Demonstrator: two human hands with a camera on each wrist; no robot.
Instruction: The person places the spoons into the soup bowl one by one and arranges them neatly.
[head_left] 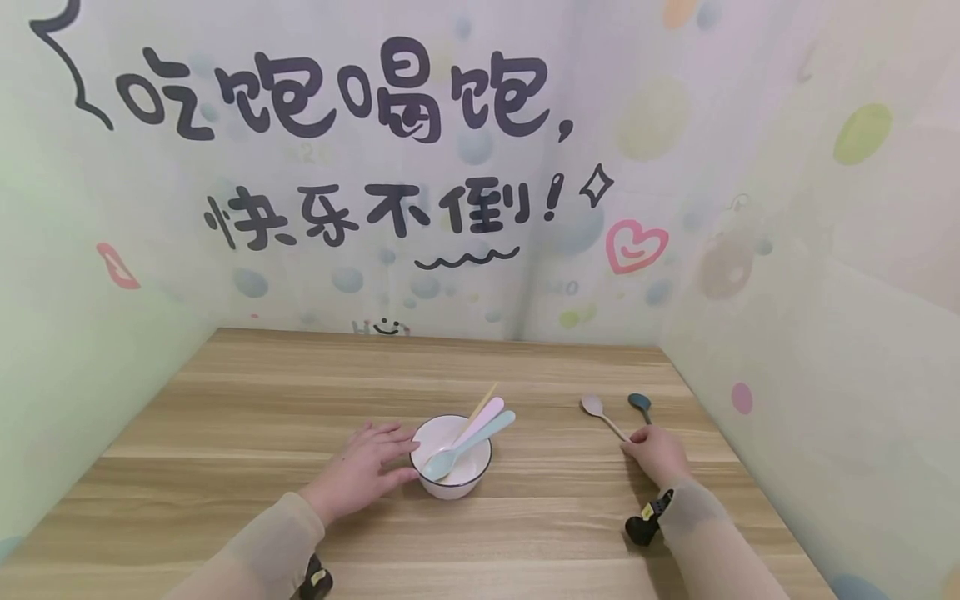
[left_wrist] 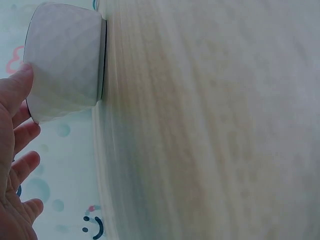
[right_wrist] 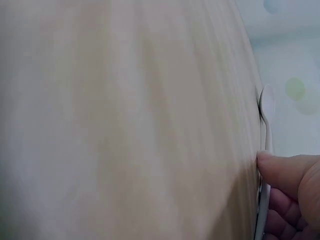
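Observation:
A white bowl stands on the wooden table and holds a pink spoon, a light blue spoon and a thin wooden stick. My left hand rests against the bowl's left side with its fingers spread. In the left wrist view the thumb of that left hand touches the bowl. My right hand pinches the handle of a beige spoon that lies on the table. A dark teal spoon lies beside it. In the right wrist view the right hand has its thumb on the beige spoon.
Decorated walls enclose the table on the left, back and right, close to the right hand. Bare wood stretches to the left of the bowl and along the table's back.

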